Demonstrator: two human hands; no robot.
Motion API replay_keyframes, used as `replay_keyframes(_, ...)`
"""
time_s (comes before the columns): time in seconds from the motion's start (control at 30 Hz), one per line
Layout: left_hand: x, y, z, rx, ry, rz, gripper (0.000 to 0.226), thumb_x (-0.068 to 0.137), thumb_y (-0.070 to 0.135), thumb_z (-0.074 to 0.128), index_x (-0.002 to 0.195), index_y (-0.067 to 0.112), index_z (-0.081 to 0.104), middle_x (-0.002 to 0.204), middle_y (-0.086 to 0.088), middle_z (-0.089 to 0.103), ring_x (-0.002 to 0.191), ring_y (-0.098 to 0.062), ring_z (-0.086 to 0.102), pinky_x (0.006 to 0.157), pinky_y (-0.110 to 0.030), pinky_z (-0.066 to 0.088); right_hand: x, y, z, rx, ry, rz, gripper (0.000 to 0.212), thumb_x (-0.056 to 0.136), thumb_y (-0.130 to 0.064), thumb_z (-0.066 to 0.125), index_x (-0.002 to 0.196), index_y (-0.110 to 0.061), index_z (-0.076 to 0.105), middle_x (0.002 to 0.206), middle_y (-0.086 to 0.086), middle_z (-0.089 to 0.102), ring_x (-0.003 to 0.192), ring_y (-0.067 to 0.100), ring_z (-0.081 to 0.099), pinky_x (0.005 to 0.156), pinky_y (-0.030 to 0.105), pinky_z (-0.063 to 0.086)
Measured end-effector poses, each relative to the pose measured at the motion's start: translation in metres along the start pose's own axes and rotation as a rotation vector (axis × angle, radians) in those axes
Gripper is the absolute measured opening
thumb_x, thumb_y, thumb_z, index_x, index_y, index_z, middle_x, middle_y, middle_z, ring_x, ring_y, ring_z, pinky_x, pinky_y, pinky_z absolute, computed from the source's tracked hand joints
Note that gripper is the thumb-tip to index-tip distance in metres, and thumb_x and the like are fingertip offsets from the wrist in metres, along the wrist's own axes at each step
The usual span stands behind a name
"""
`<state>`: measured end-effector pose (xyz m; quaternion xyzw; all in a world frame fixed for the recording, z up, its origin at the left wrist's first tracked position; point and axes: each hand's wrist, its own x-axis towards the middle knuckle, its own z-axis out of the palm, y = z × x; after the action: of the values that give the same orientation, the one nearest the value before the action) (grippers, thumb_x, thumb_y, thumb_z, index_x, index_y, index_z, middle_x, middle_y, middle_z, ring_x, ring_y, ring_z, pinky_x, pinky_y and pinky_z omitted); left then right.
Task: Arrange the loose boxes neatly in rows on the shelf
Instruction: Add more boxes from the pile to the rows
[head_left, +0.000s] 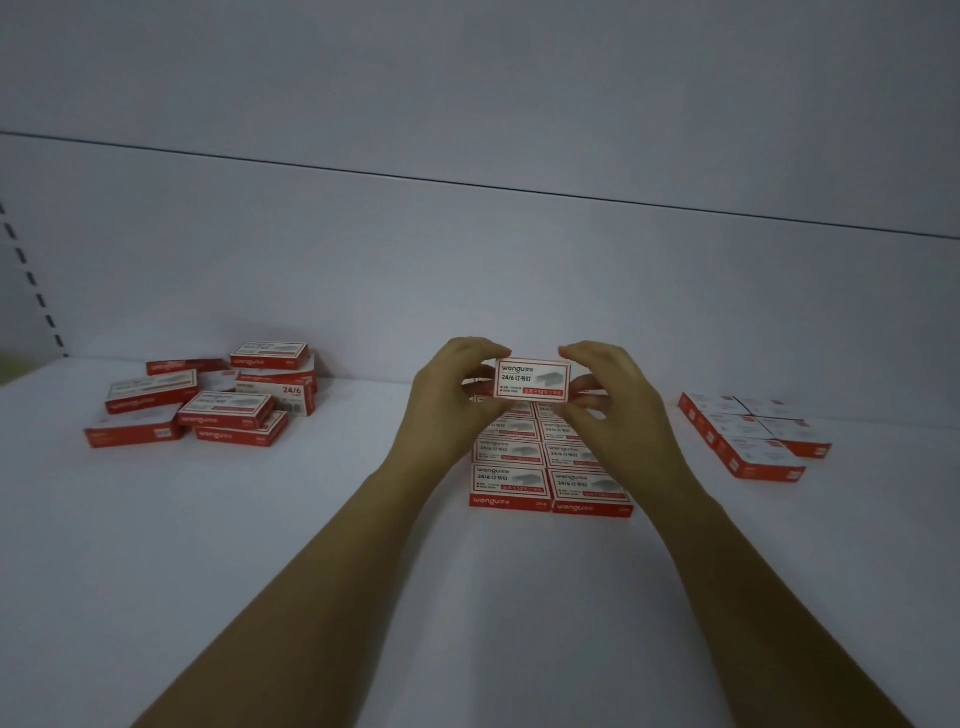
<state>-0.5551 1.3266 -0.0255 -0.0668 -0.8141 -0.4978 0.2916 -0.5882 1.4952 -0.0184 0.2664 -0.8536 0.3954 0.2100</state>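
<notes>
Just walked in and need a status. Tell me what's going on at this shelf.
A person is sorting red-and-white boxes on a white shelf. The left hand and right hand pinch one staple box by its ends, holding it over the far end of a two-column block that lies flat in the middle. A loose pile of boxes lies jumbled at the left, not yet arranged. A smaller neat group sits at the right.

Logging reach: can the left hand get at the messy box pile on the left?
Probably yes: only bare shelf lies between the left hand and the pile, though it now pinches the held box.
</notes>
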Motion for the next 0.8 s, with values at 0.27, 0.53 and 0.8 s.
replay_keyframes(0.27,-0.001,-0.007,-0.005,0.181,-0.118,-0.218,0.060,0.078,0.015,0.074,0.132,0.020,0.048,0.119,0.002,0.062,0.089,-0.005,0.056,0.067,-0.007,0.041,0.005,0.004,0.011,-0.134,-0.187,0.051,0.045,0.083,-0.015,0.067,0.126,-0.019,0.055,0.121,-0.003,0.054,0.091,0.005,0.054,0.075,0.006,0.040)
replay_keyframes(0.53,0.016,-0.016,-0.012,0.397,-0.323,-0.457,0.065,0.080,0.037,0.070,0.134,0.010,0.045,0.128,-0.006,0.056,0.110,-0.021,0.055,0.089,-0.029,0.043,0.030,0.010,0.020,-0.273,-0.356,0.147,0.045,0.081,-0.019,0.070,0.124,-0.018,0.058,0.116,0.002,0.049,0.090,0.013,0.053,0.080,0.022,0.044)
replay_keyframes(0.8,0.022,-0.027,-0.005,0.325,-0.339,-0.428,0.048,0.083,0.034,0.067,0.122,0.007,0.057,0.111,-0.003,0.059,0.089,-0.015,0.053,0.076,-0.022,0.041,0.037,0.013,0.033,-0.278,-0.272,0.176,0.029,0.082,-0.013,0.067,0.111,-0.014,0.065,0.108,0.004,0.060,0.082,0.010,0.052,0.071,0.017,0.042)
